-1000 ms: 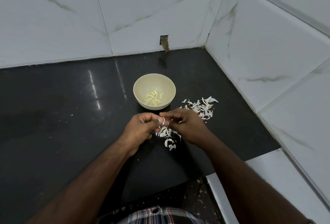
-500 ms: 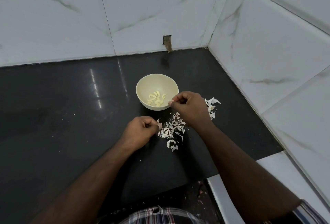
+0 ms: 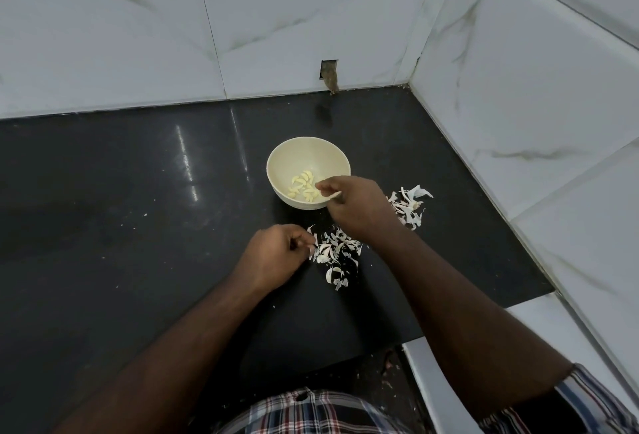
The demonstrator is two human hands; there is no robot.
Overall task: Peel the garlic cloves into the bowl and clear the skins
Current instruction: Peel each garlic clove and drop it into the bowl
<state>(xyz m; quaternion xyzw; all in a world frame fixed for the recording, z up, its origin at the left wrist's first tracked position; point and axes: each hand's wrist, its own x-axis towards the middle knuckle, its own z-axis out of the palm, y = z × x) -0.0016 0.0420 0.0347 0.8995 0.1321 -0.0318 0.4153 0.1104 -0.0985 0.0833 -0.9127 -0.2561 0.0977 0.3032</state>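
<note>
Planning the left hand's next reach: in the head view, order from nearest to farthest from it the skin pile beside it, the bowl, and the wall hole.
1. Skin pile, touching the left hand on its right.
2. Bowl, ahead, slightly right.
3. Wall hole, at the back wall.

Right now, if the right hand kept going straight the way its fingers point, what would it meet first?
The right hand points up-left over the bowl's near rim. Going on, it would probably meet the peeled cloves inside or the bowl's inner wall first; the hand's height above the bowl is unclear from this one view.
</note>
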